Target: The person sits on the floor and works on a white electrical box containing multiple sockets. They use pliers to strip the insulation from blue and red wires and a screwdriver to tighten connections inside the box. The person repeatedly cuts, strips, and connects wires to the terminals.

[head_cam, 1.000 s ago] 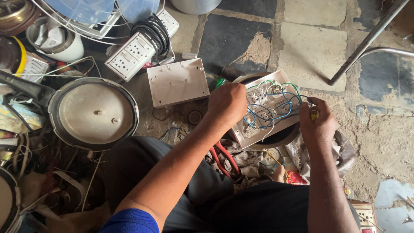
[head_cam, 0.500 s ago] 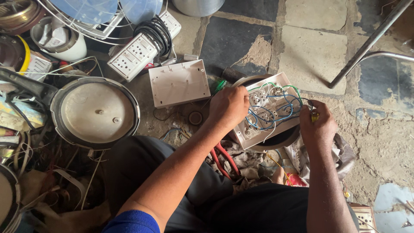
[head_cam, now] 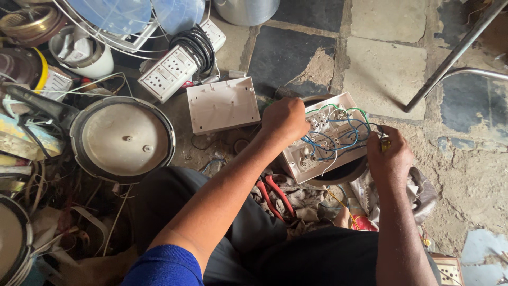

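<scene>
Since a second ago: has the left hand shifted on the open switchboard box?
No. The left hand grips the same left edge of the open switchboard box, no nearer the flat white cover plate beside it.

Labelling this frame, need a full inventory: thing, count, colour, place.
switch box: 1, white, open back up with blue, green and white wires, centre right on a dark round pan
cover plate: 1, white, left of the box
socket strip: 1, white, upper left, black cable coiled on it
pot lid: 1, grey metal, left
fan: 1, blue blades, wire guard, top left
pliers: 1, red handles, below the box
metal legs: grey, top right
left hand: on the box's left edge
right hand: at the box's right edge, fingers around a small yellowish tool
</scene>
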